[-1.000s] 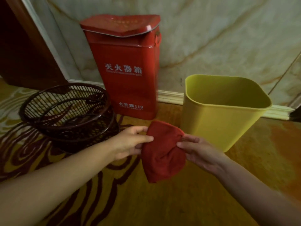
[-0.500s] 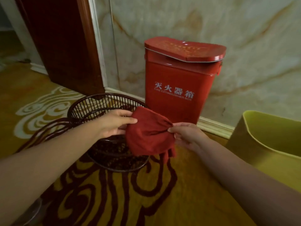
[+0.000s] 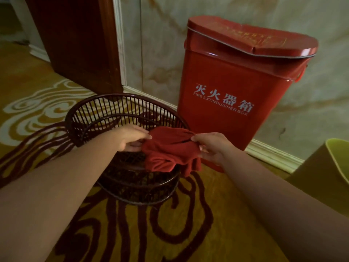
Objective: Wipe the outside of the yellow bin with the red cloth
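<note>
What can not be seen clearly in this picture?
- Yellow bin, head view: mostly cut off by the right edge.
- Dark wicker basket: its inside is partly hidden by the red cloth and the left hand.
- Right hand: its grip on the cloth shows, its palm does not.

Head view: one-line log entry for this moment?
red cloth: held over basket | left hand: gripping | right hand: gripping | yellow bin: untouched

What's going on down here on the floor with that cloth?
A person holds a bunched red cloth between both hands, the left hand and the right hand, just above a dark wicker basket. A red fire extinguisher box stands against the wall. The yellow bin sits at the right edge, untouched.
</note>
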